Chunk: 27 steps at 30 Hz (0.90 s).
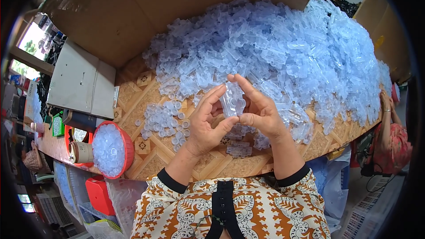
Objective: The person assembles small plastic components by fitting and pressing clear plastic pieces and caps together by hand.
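Observation:
Between my two hands, above the near part of the table, I hold a clear plastic piece (233, 100), long and boxy with a rounded feature on it. The fingers and thumb of my left hand (208, 119) grip its left side. From the right, my right hand (262, 113) pinches it, thumb at the lower end and fingertips at the top. A loose scatter of small clear round caps (161, 121) lies left of my left hand. Behind my hands rises a large heap of similar clear plastic pieces (265, 44). One more clear piece (239, 149) lies flat below my hands.
A red basin (128, 150) full of clear caps stands at the table's left edge, beside a roll of tape (82, 152). Cardboard (128, 13) walls the far side; a grey-white box (82, 79) stands left. Another person's hands (386, 102) reach the heap at the right.

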{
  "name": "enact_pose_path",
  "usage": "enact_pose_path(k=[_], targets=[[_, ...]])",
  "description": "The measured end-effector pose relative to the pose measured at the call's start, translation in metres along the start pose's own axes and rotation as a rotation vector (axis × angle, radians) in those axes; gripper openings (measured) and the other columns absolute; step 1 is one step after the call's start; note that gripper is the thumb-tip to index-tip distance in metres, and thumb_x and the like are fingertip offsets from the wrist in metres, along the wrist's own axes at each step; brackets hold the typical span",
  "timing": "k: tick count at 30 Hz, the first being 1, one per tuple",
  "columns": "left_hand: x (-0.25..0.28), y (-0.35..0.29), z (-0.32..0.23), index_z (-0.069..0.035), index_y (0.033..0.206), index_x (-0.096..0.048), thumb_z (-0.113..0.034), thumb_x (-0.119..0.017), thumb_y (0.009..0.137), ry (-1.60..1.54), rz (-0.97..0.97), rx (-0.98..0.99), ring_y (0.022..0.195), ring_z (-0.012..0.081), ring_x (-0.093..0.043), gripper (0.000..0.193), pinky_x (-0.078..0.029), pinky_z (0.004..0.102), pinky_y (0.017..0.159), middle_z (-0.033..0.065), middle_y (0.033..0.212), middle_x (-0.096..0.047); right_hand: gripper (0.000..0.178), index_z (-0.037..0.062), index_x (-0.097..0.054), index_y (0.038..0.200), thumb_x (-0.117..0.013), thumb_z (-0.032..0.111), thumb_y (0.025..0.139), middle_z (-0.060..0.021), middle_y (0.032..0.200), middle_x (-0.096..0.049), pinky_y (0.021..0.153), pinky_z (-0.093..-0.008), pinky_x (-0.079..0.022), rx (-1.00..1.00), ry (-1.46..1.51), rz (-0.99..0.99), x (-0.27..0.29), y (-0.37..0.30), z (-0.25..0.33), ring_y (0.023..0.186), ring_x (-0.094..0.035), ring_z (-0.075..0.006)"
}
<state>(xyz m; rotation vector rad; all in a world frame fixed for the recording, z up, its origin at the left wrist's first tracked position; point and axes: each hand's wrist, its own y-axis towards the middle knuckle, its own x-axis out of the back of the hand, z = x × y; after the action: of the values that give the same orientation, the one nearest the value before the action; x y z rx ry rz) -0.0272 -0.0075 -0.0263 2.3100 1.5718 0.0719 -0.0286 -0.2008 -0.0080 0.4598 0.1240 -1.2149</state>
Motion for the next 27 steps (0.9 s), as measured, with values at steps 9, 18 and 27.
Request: enact_pose_path(k=[9,18,27], targets=[[0.009,0.001,-0.004,0.003,0.152,-0.042,-0.017,-0.082,0.09,0.086,0.069,-0.008,0.136,0.0268,-0.054,0.076,-0.049,0.0393,0.112,0.0199,0.161,-0.037,0.096,-0.0031,-0.038,0.157,-0.087,0.007,0.075,-0.0086,0.153,-0.052,0.074,-0.0233,-0.05,-0.08,-0.022,-0.042,0.001,-0.006,-0.003,0.085,-0.056,-0.0072],[0.002,-0.001,-0.001,-0.001,0.153,-0.042,-0.016,-0.086,0.085,-0.032,0.023,-0.028,0.142,0.0296,-0.049,0.082,-0.045,0.0411,0.116,0.0192,0.159,-0.042,0.092,-0.0019,-0.049,0.152,-0.088,0.005,0.07,0.0008,0.093,-0.064,0.071,-0.023,-0.047,-0.079,-0.118,-0.101,-0.001,-0.007,0.002,0.075,-0.057,-0.0068],[0.004,-0.003,-0.002,-0.004,0.152,-0.048,-0.019,-0.083,0.087,0.077,0.043,-0.057,0.145,0.0282,-0.047,0.076,-0.047,0.0389,0.112,0.0189,0.161,-0.042,0.087,-0.0002,-0.056,0.147,-0.088,0.004,0.065,-0.0069,0.124,-0.067,0.068,-0.0239,-0.049,-0.031,-0.227,-0.064,0.002,-0.007,0.005,0.076,-0.059,-0.0078]])
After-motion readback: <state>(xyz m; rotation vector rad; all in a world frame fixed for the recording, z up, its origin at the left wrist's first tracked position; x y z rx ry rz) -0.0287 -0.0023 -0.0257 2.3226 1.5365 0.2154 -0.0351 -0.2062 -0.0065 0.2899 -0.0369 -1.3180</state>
